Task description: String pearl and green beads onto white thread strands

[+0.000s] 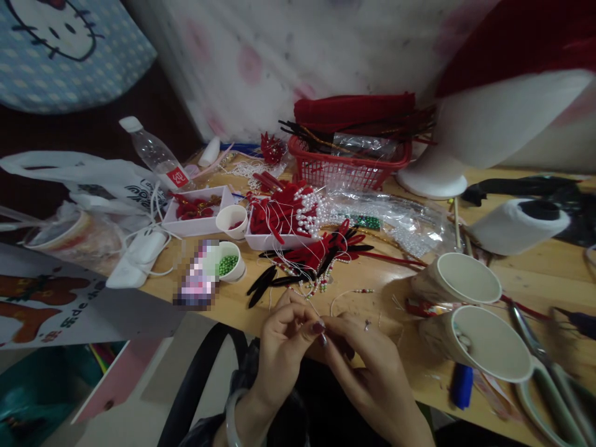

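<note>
Both hands meet at the front edge of the wooden table [372,273]. My left hand [285,347] is closed, thumb and fingertips pinched together; a thin white thread runs from near its fingers back to the beads. My right hand [367,366] is closed too, its fingertips touching those of the left. What lies between the fingertips is too small to make out. Just beyond them are red and black fuzzy pieces [321,251] with strung beads. A short beaded thread [361,291] lies behind my right hand. A paper cup of green beads [231,263] stands to the left.
Two paper cups [469,278] [493,344] and scissors [542,366] are at the right. Behind stand a red basket [349,167], a foam head [503,124] and a thread cone [516,226]. White trays [200,225], a bottle [156,152] and a power strip [137,254] occupy the left.
</note>
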`<state>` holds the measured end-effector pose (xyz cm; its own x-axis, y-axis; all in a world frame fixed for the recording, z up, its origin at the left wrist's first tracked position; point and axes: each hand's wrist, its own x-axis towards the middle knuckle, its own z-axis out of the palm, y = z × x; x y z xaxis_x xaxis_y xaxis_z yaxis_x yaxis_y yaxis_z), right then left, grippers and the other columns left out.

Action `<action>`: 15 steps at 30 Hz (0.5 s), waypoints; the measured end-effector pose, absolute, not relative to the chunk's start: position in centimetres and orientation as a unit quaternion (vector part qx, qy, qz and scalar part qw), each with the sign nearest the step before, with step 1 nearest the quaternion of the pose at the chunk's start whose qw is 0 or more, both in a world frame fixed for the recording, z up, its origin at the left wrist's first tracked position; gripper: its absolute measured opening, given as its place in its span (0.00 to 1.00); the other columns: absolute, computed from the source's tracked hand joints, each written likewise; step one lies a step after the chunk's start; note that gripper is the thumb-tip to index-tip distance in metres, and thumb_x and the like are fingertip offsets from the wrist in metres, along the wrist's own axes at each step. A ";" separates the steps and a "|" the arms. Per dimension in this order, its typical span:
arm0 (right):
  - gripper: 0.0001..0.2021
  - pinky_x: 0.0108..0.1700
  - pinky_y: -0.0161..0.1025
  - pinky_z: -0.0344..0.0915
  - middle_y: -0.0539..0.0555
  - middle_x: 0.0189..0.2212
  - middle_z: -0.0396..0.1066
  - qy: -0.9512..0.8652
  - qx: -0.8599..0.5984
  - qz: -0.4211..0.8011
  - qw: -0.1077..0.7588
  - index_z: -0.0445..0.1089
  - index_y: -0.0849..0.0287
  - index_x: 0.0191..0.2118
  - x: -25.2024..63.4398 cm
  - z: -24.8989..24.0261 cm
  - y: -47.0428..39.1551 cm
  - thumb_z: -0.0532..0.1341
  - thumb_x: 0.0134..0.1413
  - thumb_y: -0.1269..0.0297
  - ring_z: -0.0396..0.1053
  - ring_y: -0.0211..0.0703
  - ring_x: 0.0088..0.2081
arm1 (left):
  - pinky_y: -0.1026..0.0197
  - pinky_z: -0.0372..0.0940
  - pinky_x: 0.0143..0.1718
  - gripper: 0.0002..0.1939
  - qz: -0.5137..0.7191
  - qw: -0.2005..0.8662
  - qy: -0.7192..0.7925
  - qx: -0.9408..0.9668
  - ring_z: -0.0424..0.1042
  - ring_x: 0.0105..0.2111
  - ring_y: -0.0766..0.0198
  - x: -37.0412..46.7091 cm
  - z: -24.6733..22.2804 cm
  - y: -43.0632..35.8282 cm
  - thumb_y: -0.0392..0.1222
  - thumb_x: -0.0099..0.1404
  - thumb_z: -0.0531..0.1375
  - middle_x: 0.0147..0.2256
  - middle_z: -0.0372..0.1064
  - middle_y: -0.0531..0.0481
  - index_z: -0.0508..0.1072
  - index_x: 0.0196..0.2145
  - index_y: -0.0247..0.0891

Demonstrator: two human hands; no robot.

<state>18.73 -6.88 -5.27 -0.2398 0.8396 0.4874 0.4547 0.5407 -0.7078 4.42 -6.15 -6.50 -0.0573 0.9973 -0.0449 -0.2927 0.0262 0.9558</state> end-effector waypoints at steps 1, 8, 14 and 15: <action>0.08 0.26 0.31 0.64 0.48 0.26 0.72 -0.759 -0.427 0.210 0.444 0.72 0.58 0.45 18.8 -5.3 -6.8 0.59 0.64 0.74 0.69 0.36 0.24 | 0.62 0.59 0.33 0.17 0.572 0.552 0.452 0.404 0.62 0.30 0.63 4.4 -6.4 -6.1 0.52 0.60 0.71 0.28 0.64 0.51 0.77 0.23 0.38; 0.09 0.29 0.32 0.70 0.51 0.29 0.78 -0.768 -0.409 0.153 0.468 0.72 0.56 0.42 18.9 -5.3 -6.3 0.58 0.64 0.76 0.75 0.38 0.27 | 0.61 0.58 0.34 0.18 0.566 0.486 0.478 0.464 0.62 0.30 0.61 4.0 -5.6 -6.0 0.55 0.61 0.69 0.26 0.65 0.50 0.78 0.23 0.39; 0.11 0.35 0.35 0.74 0.54 0.34 0.82 -0.787 -0.409 0.086 0.454 0.72 0.57 0.50 18.9 -5.5 -6.4 0.57 0.68 0.75 0.80 0.41 0.32 | 0.61 0.59 0.34 0.17 0.572 0.472 0.488 0.461 0.63 0.30 0.62 3.9 -5.7 -6.1 0.54 0.60 0.71 0.26 0.65 0.51 0.79 0.23 0.39; 0.11 0.35 0.36 0.74 0.54 0.34 0.82 -0.791 -0.402 0.079 0.455 0.72 0.57 0.49 18.9 -5.4 -6.4 0.57 0.68 0.75 0.79 0.41 0.32 | 0.61 0.59 0.34 0.17 0.573 0.470 0.492 0.457 0.63 0.30 0.62 3.9 -5.7 -6.2 0.54 0.60 0.71 0.26 0.65 0.51 0.79 0.23 0.39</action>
